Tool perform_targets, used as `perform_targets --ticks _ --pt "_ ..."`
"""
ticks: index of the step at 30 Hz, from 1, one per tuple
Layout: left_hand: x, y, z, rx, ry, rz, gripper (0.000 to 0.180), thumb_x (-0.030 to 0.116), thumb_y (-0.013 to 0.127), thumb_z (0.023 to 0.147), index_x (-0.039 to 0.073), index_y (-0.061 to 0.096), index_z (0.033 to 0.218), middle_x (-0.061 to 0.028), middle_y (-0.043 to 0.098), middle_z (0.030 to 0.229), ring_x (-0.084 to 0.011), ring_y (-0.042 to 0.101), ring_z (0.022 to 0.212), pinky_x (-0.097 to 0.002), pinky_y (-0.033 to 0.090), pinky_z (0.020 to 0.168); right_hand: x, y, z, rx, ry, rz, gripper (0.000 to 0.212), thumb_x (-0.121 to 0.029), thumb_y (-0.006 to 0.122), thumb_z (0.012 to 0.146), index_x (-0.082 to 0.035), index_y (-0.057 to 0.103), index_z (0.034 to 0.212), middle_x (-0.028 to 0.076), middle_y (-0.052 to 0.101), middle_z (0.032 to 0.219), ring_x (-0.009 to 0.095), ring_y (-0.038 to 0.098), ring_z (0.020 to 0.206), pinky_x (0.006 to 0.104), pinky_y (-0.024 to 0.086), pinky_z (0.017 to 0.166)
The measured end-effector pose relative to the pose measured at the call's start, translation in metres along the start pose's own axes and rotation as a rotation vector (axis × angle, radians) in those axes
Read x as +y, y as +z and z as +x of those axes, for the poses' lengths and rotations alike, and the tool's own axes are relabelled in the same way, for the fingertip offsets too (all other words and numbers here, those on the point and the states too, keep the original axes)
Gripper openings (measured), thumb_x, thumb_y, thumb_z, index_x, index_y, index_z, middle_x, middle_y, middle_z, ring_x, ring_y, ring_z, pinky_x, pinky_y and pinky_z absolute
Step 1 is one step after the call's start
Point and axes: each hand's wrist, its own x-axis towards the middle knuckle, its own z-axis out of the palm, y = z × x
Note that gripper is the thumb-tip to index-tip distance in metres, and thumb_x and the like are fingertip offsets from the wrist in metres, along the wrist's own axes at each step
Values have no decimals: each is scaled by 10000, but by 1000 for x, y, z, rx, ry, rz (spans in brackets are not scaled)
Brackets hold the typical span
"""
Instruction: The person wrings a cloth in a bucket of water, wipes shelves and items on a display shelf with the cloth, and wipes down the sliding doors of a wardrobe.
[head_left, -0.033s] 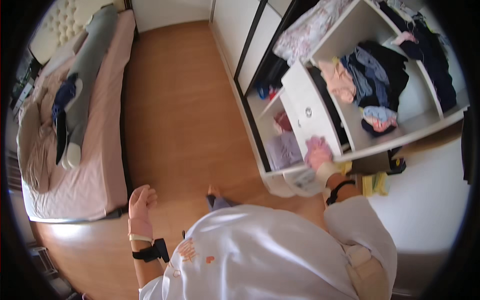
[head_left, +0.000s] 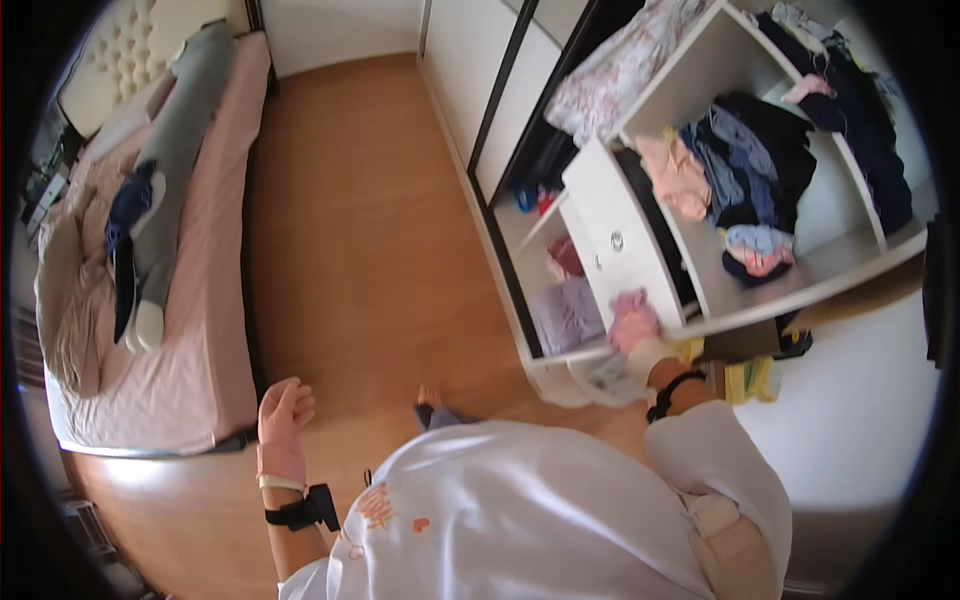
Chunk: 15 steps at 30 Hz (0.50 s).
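Note:
My right hand [head_left: 633,330] is closed on a pink cloth [head_left: 630,304] and presses it against the lower end of a white drawer front [head_left: 610,235]. A small round metal fitting sits near the middle of that front. My left hand [head_left: 286,405] hangs over the floor beside the bed's near corner, its fingers loosely bent and nothing in them. Just past the drawer front, a compartment of the white wardrobe [head_left: 715,322] holds a peach garment [head_left: 675,177], blue denim clothes [head_left: 745,150] and a light blue and pink bundle [head_left: 760,250].
Folded lilac cloth [head_left: 570,315] lies in the low compartment left of the drawer. Yellow packets [head_left: 752,381] are below the wardrobe's edge. On the left, a bed [head_left: 205,330] with pink sheets bears a long grey plush toy [head_left: 175,180]. Wooden floor [head_left: 360,220] runs between bed and wardrobe.
The whole view has shifted slightly, with the room appearing a little lower. My right hand and the pink cloth have slid slightly left against the drawer front.

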Motion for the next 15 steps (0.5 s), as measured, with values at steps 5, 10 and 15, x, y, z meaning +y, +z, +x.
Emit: perform_targets --ticks 5,10,15 --pt "47 43 57 49 46 89 214 215 622 953 52 614 1091 -52 665 896 -106 626 755 -234 524 681 -44 -36 40 53 -434 -73 211 -287 664 736 -146 690 891 97 638 947 290 608 923 435 467 804" --pt "69 86 130 -65 -49 79 200 185 656 925 43 580 1044 -72 655 866 -123 616 660 -253 518 563 -32 -61 98 408 -301 -93 101 -259 643 749 -169 682 770 61 663 897 288 627 817 426 483 727" --pt "106 151 202 -171 -15 139 241 179 654 921 17 578 1082 -85 659 878 -138 632 686 -260 525 577 -54 -58 100 -413 196 819 253 -94 685 791 -103 691 1043 124 697 782 261 669 740 393 535 689"
